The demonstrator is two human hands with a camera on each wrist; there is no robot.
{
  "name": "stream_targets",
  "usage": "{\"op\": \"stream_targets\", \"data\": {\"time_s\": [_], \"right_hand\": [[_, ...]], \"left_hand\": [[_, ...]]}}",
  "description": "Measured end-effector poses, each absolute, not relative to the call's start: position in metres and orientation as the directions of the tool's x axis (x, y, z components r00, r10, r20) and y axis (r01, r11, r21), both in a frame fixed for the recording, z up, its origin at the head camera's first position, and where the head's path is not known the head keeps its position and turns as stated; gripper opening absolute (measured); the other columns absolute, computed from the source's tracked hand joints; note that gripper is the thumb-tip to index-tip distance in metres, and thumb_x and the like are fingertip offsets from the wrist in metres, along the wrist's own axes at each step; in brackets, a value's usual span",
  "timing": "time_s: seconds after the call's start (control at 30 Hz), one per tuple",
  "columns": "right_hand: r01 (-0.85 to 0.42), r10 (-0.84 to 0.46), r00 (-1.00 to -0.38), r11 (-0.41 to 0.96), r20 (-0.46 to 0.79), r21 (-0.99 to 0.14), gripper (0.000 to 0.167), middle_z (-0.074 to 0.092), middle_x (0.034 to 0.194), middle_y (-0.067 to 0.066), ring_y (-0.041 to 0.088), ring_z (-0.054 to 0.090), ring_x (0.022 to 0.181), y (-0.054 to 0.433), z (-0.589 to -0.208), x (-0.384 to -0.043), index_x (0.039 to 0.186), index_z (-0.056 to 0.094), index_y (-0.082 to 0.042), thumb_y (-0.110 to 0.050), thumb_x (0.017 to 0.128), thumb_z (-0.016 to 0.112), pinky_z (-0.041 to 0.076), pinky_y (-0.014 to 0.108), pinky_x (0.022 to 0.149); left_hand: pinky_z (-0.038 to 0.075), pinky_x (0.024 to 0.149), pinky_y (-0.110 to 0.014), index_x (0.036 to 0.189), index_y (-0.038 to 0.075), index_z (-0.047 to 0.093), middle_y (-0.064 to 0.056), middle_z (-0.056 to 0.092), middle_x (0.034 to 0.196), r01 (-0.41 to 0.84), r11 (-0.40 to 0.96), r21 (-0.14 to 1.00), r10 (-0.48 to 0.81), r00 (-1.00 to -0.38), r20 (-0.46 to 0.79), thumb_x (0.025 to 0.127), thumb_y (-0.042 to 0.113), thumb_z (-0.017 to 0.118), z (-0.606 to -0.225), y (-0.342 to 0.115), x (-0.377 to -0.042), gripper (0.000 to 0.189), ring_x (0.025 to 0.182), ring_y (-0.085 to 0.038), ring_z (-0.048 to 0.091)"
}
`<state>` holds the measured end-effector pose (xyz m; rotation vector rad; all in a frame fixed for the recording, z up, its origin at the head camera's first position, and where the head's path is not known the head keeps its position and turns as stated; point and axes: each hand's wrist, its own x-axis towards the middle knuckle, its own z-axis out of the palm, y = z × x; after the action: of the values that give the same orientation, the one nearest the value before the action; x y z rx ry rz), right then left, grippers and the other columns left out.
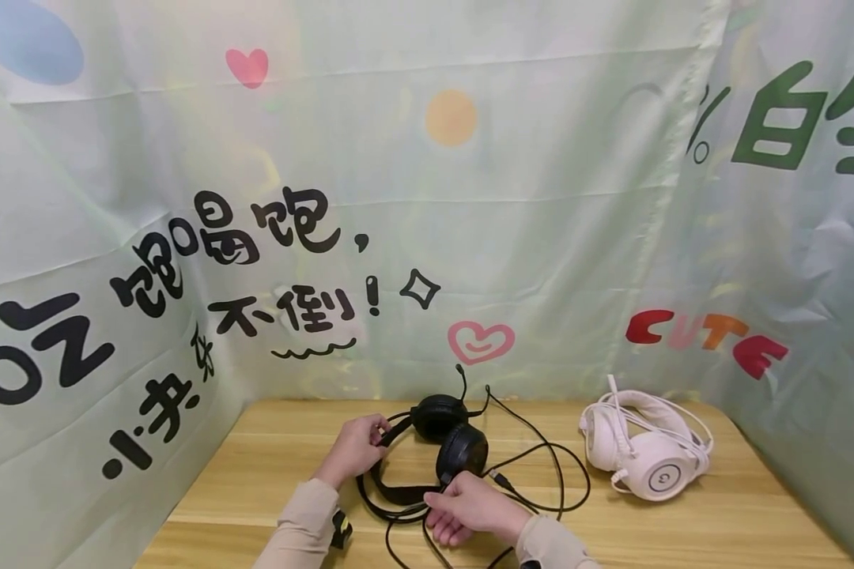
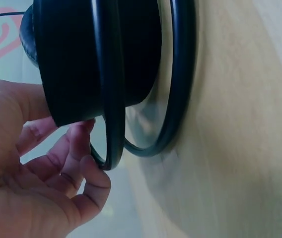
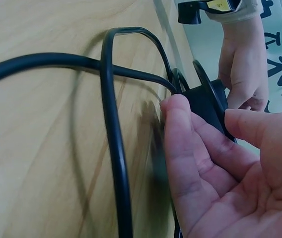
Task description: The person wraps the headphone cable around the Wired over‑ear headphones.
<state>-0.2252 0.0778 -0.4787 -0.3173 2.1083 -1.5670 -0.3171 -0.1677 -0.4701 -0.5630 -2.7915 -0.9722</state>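
A black over-ear headset (image 1: 462, 452) with a boom microphone lies on the wooden table, its ear cups toward the back and its headband (image 1: 406, 495) toward the front. My left hand (image 1: 359, 446) grips the left side of the headband; the left wrist view shows the thumb partly hidden behind the wide band (image 2: 76, 64) and the fingers bent under it beside the thin outer tubes. At the band's front right, my right hand (image 1: 473, 510) has curled fingers, with the thumb against the black band (image 3: 208, 101). Black cable (image 3: 112, 124) loops close to these fingers.
A white headset (image 1: 658, 466), its cable wound around it, sits on the table (image 1: 740, 506) at the right. The black cable (image 1: 587, 474) spreads in loops between the headsets, with a USB plug (image 1: 501, 480) among them. Printed cloth (image 1: 541, 261) hangs around the table.
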Motion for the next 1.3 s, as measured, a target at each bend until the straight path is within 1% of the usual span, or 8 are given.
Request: {"op": "stream_targets", "data": {"time_s": [0.13,0.33,0.47,0.63,0.87,1.07,1.17,1.3], "right_hand": [[0.107,-0.464,-0.849,0.318,-0.253,-0.942,0.045,0.068,0.064,-0.003,0.004,0.063,0.056,0.079,-0.479,-0.226,0.091,0.079,0.008,-0.03,0.109,0.062,0.054,0.016,0.053],[0.106,-0.467,-0.847,0.32,-0.254,-0.942,0.045,0.069,0.064,-0.003,0.004,0.063,0.056,0.079,-0.479,-0.227,0.092,0.079,0.007,-0.031,0.109,0.062,0.054,0.016,0.054],[0.112,-0.473,-0.845,0.303,-0.251,-0.946,0.045,0.068,0.064,-0.004,0.003,0.063,0.056,0.077,-0.479,-0.227,0.092,0.079,0.008,-0.031,0.109,0.061,0.053,0.015,0.053],[0.121,-0.485,-0.837,0.291,-0.255,-0.949,0.045,0.068,0.064,-0.004,0.003,0.063,0.056,0.076,-0.48,-0.227,0.093,0.078,0.009,-0.03,0.109,0.061,0.053,0.015,0.053],[0.115,-0.479,-0.838,0.311,-0.26,-0.943,0.045,0.069,0.065,-0.004,0.004,0.064,0.056,0.078,-0.479,-0.228,0.093,0.079,0.007,-0.031,0.11,0.06,0.054,0.016,0.054],[0.116,-0.485,-0.834,0.309,-0.262,-0.944,0.045,0.068,0.065,-0.004,0.003,0.063,0.057,0.077,-0.476,-0.228,0.093,0.078,0.007,-0.031,0.109,0.061,0.054,0.016,0.054],[0.122,-0.478,-0.836,0.313,-0.268,-0.942,0.044,0.069,0.065,-0.004,0.003,0.063,0.056,0.076,-0.477,-0.226,0.093,0.078,0.007,-0.03,0.109,0.061,0.054,0.016,0.054],[0.119,-0.471,-0.841,0.321,-0.267,-0.94,0.043,0.069,0.066,-0.004,0.004,0.063,0.056,0.076,-0.479,-0.225,0.093,0.079,0.006,-0.029,0.11,0.06,0.054,0.016,0.054]], "left_hand": [[0.045,0.07,-0.027,0.113,0.005,0.07,-0.006,0.062,0.088,0.386,0.707,0.592,0.298,-0.922,0.246,0.082,-0.003,0.085,-0.471,-0.17,-0.314,0.035,0.078,-0.013,0.052],[0.048,0.077,-0.036,0.124,0.004,0.061,-0.018,0.059,0.111,0.322,0.678,0.661,0.227,-0.947,0.229,0.081,-0.001,0.088,-0.47,-0.175,-0.299,0.051,0.094,-0.024,0.055],[0.054,0.081,-0.045,0.13,0.004,0.057,-0.022,0.059,0.121,0.228,0.705,0.672,0.117,-0.971,0.206,0.081,0.012,0.092,-0.469,-0.181,-0.287,0.06,0.104,-0.031,0.058],[0.057,0.084,-0.052,0.135,-0.003,0.052,-0.023,0.064,0.116,0.061,0.742,0.667,-0.004,-0.995,0.096,0.084,0.036,0.091,-0.469,-0.192,-0.277,0.076,0.1,-0.034,0.064],[0.06,0.083,-0.047,0.127,-0.007,0.064,-0.015,0.072,0.107,0.017,0.725,0.689,0.059,-0.998,-0.037,0.088,0.054,0.083,-0.472,-0.197,-0.271,0.075,0.097,-0.028,0.069],[0.045,0.061,-0.031,0.095,0.006,0.068,-0.006,0.062,0.081,0.022,0.71,0.704,0.078,-0.996,-0.048,0.09,0.056,0.08,-0.477,-0.199,-0.271,0.051,0.073,-0.019,0.055],[0.043,0.059,-0.031,0.087,0.01,0.063,-0.004,0.059,0.075,0.035,0.701,0.712,0.101,-0.994,-0.05,0.091,0.052,0.08,-0.479,-0.198,-0.27,0.045,0.068,-0.018,0.054],[0.048,0.065,-0.033,0.09,0.009,0.061,-0.005,0.06,0.077,0.065,0.682,0.729,0.133,-0.991,-0.035,0.092,0.043,0.079,-0.479,-0.198,-0.269,0.039,0.069,-0.019,0.059]]}}
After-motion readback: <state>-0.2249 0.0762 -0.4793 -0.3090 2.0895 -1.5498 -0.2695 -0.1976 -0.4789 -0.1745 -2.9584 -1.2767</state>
